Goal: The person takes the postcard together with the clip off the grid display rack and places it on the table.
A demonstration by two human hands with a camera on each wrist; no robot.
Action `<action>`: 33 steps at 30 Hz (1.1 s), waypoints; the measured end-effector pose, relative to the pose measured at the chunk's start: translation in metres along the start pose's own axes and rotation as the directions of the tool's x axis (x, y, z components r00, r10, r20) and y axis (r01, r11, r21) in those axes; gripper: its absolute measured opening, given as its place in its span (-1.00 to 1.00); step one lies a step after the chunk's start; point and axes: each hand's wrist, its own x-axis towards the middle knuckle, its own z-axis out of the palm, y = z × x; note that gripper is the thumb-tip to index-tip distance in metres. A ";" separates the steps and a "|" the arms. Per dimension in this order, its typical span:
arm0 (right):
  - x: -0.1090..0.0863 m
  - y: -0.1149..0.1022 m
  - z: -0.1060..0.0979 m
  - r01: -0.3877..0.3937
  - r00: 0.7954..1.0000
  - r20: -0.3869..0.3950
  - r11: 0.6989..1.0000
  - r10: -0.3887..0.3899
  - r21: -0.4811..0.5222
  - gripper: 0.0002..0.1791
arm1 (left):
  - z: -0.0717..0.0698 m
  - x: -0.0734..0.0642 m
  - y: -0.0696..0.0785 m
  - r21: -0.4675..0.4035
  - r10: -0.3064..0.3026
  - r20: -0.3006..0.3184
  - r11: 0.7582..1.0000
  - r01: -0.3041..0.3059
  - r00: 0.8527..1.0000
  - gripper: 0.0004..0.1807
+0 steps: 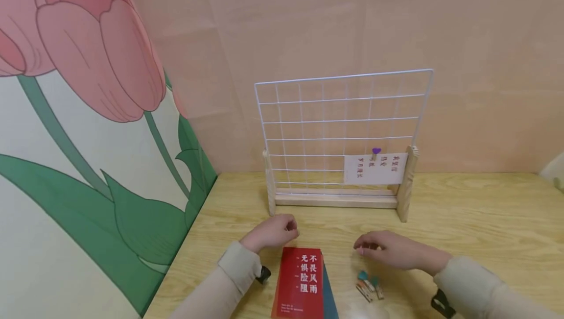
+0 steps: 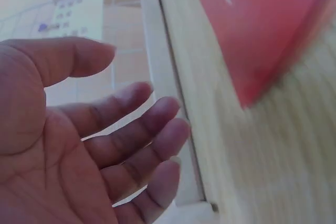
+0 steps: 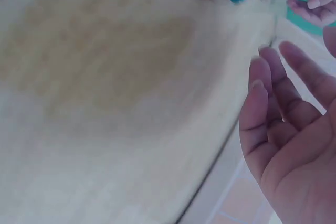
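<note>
My left hand (image 1: 274, 231) hovers just beyond the top of a red card (image 1: 301, 280) with white characters, its fingers loosely bent around nothing. That card lies on a blue card (image 1: 329, 299). To the right, my right hand (image 1: 387, 249) is held over the table, fingers relaxed and holding nothing. Below it lie several small wooden clothespins (image 1: 364, 291) with teal ornaments. Behind both hands stands a white wire grid (image 1: 323, 128) in a wooden base (image 1: 335, 202). A white card (image 1: 354, 174) with dark characters hangs sideways at its lower right, under a clip with a purple heart (image 1: 376, 151).
The wood-grain table (image 1: 476, 221) runs back to a pink cloth backdrop (image 1: 480, 88). On the left rises a panel with painted tulips (image 1: 101, 49). Black bands (image 1: 263, 275) sit at both wrists.
</note>
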 end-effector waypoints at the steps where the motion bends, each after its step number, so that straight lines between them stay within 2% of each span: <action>1: 0.000 -0.003 -0.004 -0.002 1.000 -0.022 1.000 0.002 -0.026 -0.65 | 0.000 0.003 0.003 0.000 0.009 -0.014 1.000 -0.009 1.000 -0.88; 4: 0.003 -0.008 -0.014 0.001 0.995 -0.096 0.995 -0.010 -0.098 -0.62 | -0.001 0.009 0.014 -0.005 0.031 -0.055 0.999 -0.032 0.998 -0.74; 7: 0.008 -0.012 -0.024 -0.021 0.980 -0.197 0.985 -0.013 -0.170 -0.62 | -0.002 0.014 0.024 0.005 0.044 -0.093 0.999 -0.044 0.995 -0.61; 12: 0.017 -0.020 -0.046 -0.079 0.926 -0.377 0.962 -0.025 -0.260 -0.59 | -0.002 0.022 0.040 0.013 0.072 -0.157 0.997 -0.071 0.985 -0.47; 16: 0.021 -0.023 -0.062 -0.149 0.881 -0.474 0.941 -0.013 -0.304 -0.46 | -0.002 0.027 0.053 -0.004 0.077 -0.175 0.997 -0.079 0.982 -0.30; 23: 0.024 -0.028 -0.081 -0.228 0.816 -0.576 0.893 -0.042 -0.387 -0.24 | 0.001 0.039 0.074 -0.016 0.109 -0.194 0.993 -0.114 0.975 -0.19; 28: 0.025 -0.032 -0.093 -0.259 0.798 -0.601 0.877 -0.043 -0.406 -0.24 | 0.006 0.054 0.086 -0.038 0.107 -0.211 0.992 -0.117 0.972 -0.14; 33: 0.027 -0.032 -0.103 -0.278 0.787 -0.614 0.858 -0.055 -0.432 -0.31 | 0.012 0.069 0.095 -0.103 0.074 -0.208 0.990 -0.097 0.975 -0.12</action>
